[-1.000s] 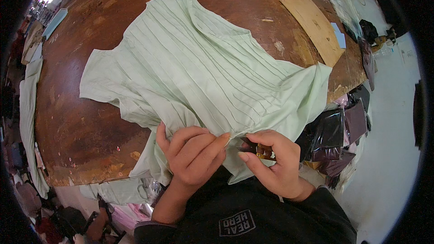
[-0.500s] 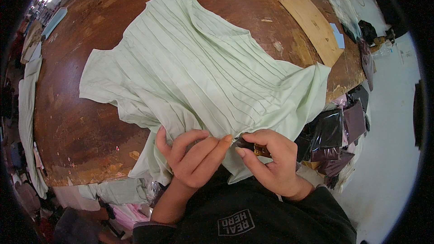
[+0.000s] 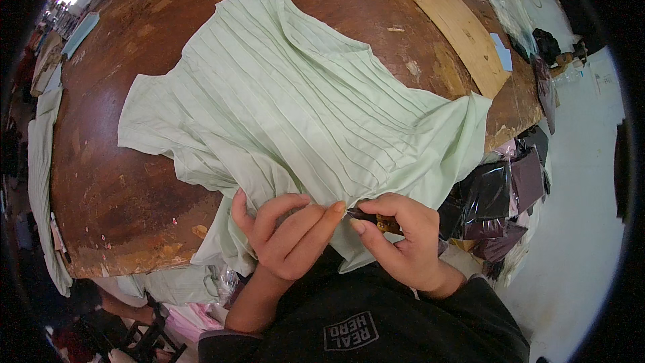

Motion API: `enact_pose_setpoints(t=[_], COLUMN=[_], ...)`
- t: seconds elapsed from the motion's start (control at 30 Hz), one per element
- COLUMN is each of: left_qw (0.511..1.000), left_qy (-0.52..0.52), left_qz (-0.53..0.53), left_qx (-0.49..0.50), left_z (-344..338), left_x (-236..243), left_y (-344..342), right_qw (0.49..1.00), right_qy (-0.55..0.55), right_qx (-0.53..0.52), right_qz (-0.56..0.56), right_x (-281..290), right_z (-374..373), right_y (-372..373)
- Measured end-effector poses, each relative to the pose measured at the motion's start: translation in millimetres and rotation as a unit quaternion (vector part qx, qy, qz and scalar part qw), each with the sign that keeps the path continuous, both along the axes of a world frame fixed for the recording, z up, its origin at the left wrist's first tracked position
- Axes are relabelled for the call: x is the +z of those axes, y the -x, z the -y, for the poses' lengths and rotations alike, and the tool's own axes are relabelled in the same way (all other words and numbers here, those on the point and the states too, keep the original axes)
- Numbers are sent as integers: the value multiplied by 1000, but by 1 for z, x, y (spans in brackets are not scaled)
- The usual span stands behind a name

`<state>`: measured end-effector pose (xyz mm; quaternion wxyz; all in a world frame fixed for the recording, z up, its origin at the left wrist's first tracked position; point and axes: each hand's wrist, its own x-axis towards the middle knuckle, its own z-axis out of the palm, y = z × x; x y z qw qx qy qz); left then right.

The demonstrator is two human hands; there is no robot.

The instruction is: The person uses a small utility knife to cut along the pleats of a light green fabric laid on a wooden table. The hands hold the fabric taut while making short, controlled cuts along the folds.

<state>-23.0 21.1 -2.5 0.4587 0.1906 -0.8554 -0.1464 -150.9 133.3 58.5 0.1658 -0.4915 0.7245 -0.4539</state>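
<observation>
A pale green pleated garment [image 3: 269, 87] lies spread across the table, its near part bunched up toward me. My left hand [image 3: 290, 234] is closed on the garment's near edge, pinching the cloth between thumb and fingertips. Close beside those fingertips, my right hand [image 3: 402, 238] grips small thread snips [image 3: 384, 222], dark at the tip with a brass-coloured part. The tip of the snips points left at the pinched edge. Fingers hide much of the tool, and I cannot make out whether it touches a thread.
The worn brown wooden table [image 3: 121, 208] curves around the garment. A tan board [image 3: 467, 44] lies at its far right. Dark plastic-wrapped packages [image 3: 487, 191] are piled off the right edge. Folded pale cloth [image 3: 178, 286] lies beyond the near left edge, by another person's arm [image 3: 124, 307].
The tip of the snips has shifted slightly toward my left fingertips. My hands and the garment have hardly moved. At the lower left, the other person's arm has changed position.
</observation>
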Motion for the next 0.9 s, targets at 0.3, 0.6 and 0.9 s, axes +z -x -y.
enact_pose_setpoints(t=[0.3,0.6,0.9], left_qw=[1000,1000,1000], left_qy=[2,3,7], left_qz=[2,8,3], left_qx=[3,1,-19], left_z=[0,0,-1], left_x=[0,2,2], left_y=[0,-2,-9], right_qw=[1000,973,775], right_qy=[-6,2,-113], right_qx=[0,33,72], right_qz=[16,229,618], right_x=[1,-2,11], right_z=[0,-8,-13], right_y=[0,3,9])
